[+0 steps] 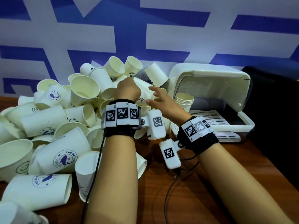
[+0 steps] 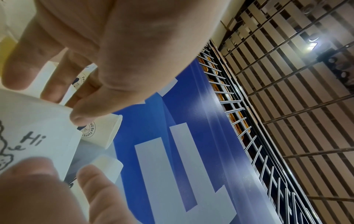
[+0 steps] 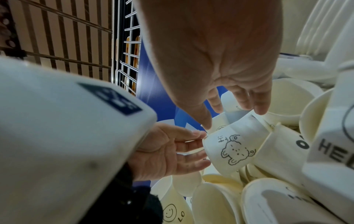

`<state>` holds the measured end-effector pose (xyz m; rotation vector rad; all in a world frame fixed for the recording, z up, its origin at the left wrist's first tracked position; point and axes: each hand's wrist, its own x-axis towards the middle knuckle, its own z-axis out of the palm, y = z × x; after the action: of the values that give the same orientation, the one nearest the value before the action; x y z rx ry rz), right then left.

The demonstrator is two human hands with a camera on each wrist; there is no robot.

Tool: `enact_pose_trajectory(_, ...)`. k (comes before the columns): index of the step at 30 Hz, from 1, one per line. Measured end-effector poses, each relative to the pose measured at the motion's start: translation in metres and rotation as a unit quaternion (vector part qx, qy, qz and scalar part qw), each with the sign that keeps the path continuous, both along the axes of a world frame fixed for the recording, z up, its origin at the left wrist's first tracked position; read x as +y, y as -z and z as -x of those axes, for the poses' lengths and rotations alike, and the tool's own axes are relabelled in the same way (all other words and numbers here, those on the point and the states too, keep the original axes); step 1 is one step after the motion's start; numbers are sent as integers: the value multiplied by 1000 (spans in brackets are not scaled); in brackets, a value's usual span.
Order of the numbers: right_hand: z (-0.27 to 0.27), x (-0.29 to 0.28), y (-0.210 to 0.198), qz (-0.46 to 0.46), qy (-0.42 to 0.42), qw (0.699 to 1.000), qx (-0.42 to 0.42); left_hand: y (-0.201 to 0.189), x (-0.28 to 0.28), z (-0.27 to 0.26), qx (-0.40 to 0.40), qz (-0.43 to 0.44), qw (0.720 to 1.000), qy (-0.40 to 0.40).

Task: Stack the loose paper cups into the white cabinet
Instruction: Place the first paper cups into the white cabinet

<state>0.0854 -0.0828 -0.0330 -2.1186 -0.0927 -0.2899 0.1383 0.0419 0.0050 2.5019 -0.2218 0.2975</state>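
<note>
A paper cup (image 1: 144, 92) with a bear drawing and "Hi" (image 3: 235, 145) sits at the top of the pile, tilted on its side. My left hand (image 1: 127, 89) holds one end of it, thumb (image 2: 80, 115) on the near edge and fingers behind. My right hand (image 1: 159, 97) hovers just right of the cup with fingers spread, its fingertips (image 3: 241, 104) over the cup's far end. The white cabinet (image 1: 210, 73) stands at the right with its lid raised. A short stack of cups (image 1: 184, 101) stands inside at its left.
A big heap of loose cups (image 1: 64, 110) covers the left half of the wooden table (image 1: 210, 167), up against the blue and white wall. A black object (image 1: 275, 102) lies right of the cabinet. Cables (image 1: 171, 191) trail from my wrists across the table.
</note>
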Motion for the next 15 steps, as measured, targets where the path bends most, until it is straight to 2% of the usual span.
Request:
enact_pose_trajectory(10,-9,-4,7,-57,7,998,-13,-3,2,-2,-85,132,987,-27)
enact_pose_trajectory(15,-11,-12,3,-56,6,998,-29,-19,6,15,-117,188,974,57)
